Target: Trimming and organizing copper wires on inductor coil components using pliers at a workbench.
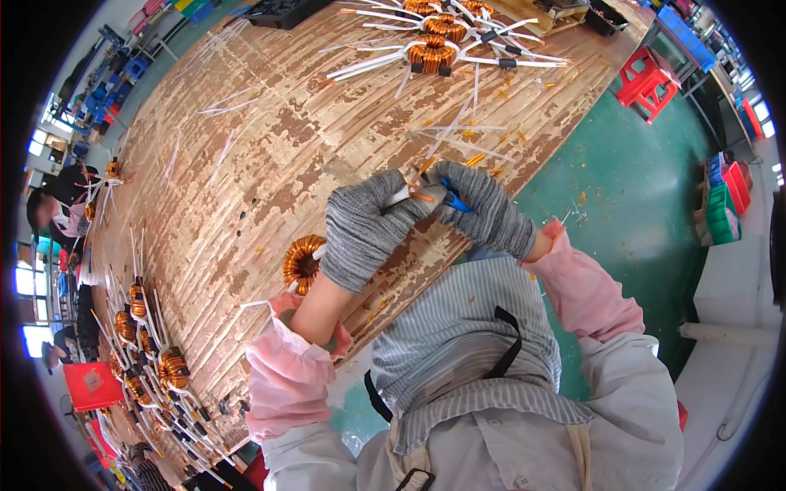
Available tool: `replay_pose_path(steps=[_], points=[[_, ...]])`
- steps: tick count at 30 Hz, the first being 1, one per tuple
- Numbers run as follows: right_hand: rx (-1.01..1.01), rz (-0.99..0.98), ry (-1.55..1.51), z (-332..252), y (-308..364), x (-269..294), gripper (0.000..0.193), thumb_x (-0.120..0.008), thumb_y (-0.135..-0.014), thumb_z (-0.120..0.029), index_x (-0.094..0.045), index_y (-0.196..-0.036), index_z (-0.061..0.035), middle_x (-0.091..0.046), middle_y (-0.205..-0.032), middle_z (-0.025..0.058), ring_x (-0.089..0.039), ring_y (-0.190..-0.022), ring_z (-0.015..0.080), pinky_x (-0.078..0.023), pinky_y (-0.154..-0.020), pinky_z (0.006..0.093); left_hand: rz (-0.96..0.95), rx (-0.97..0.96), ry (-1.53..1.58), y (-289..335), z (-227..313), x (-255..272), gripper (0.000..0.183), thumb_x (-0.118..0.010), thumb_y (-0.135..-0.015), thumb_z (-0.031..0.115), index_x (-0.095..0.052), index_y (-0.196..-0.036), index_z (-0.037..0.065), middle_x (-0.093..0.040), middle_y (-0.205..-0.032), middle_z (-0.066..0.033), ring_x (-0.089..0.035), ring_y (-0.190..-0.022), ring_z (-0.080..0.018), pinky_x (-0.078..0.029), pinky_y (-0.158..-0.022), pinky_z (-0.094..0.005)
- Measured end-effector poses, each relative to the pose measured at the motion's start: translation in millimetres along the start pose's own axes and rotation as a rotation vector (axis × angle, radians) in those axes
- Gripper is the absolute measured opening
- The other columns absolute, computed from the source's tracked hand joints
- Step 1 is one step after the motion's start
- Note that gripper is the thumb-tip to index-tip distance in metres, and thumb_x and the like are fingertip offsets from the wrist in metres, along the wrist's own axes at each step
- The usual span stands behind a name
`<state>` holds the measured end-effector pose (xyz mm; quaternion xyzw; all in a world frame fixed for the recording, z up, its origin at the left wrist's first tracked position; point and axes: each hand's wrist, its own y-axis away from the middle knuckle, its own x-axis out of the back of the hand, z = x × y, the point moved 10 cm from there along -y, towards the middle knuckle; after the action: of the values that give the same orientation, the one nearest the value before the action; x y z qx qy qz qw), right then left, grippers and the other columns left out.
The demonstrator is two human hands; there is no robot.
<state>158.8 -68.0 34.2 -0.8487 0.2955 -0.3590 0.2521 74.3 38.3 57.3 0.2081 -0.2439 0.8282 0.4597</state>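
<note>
Both hands wear grey knitted gloves and meet above the near edge of the worn wooden table. My left hand point(364, 229) is closed round a white-sleeved wire point(398, 196), whose bare copper end point(423, 197) sticks out toward the right hand. Just left of that wrist lies a copper-wound ring coil point(303, 263) with white-sleeved leads, partly covered by my arm. In my right hand point(485, 204) is a small blue-handled tool point(455, 199), gripped close against the wire; its working end is hidden between the fingers.
Several copper ring coils point(432, 54) with white leads lie at the far side of the table point(270, 155). More coils point(173, 368) are piled at the left. Cut white sleeves point(467, 141) are scattered ahead. A red stool point(647, 82) stands right; a person point(65, 204) sits far left.
</note>
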Motion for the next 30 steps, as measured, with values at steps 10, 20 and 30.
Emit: replay_pose_path(steps=[10, 20, 30], points=[[-0.612, 0.194, -0.669, 38, -1, 37, 0.020, -0.057, -0.086, -0.023, -0.055, -0.092, -0.0039, -0.054, -0.082, 0.0077, -0.052, -0.069, 0.0153, -0.043, -0.059, 0.0264, -0.133, 0.143, 0.151, -1, 2, 2, 0.021, -0.074, -0.074, 0.016, -0.057, -0.077, 0.004, -0.048, -0.067, 0.0048, -0.042, -0.064, -0.0049, -0.038, -0.057, -0.0218], [-0.225, -0.140, 0.361, -14, -6, 5, 0.026, -0.063, -0.075, -0.021, -0.053, -0.090, -0.0025, -0.054, -0.081, 0.0171, -0.054, -0.075, 0.0345, -0.045, -0.069, 0.0432, -0.327, 0.075, 0.362, -11, -5, 2, 0.019, -0.057, -0.086, 0.009, -0.058, -0.102, -0.001, -0.056, -0.077, -0.0011, -0.051, -0.066, -0.0077, -0.043, -0.061, -0.0219], [-0.231, -0.149, 0.416, -21, -9, -5, 0.026, -0.063, -0.075, -0.021, -0.053, -0.090, -0.0020, -0.056, -0.080, 0.0182, -0.055, -0.077, 0.0351, -0.045, -0.069, 0.0439, -0.351, 0.170, 0.556, -27, -6, -8, 0.041, -0.052, -0.089, 0.033, -0.061, -0.102, -0.004, -0.064, -0.089, -0.0106, -0.061, -0.073, -0.0145, -0.051, -0.064, -0.0258]])
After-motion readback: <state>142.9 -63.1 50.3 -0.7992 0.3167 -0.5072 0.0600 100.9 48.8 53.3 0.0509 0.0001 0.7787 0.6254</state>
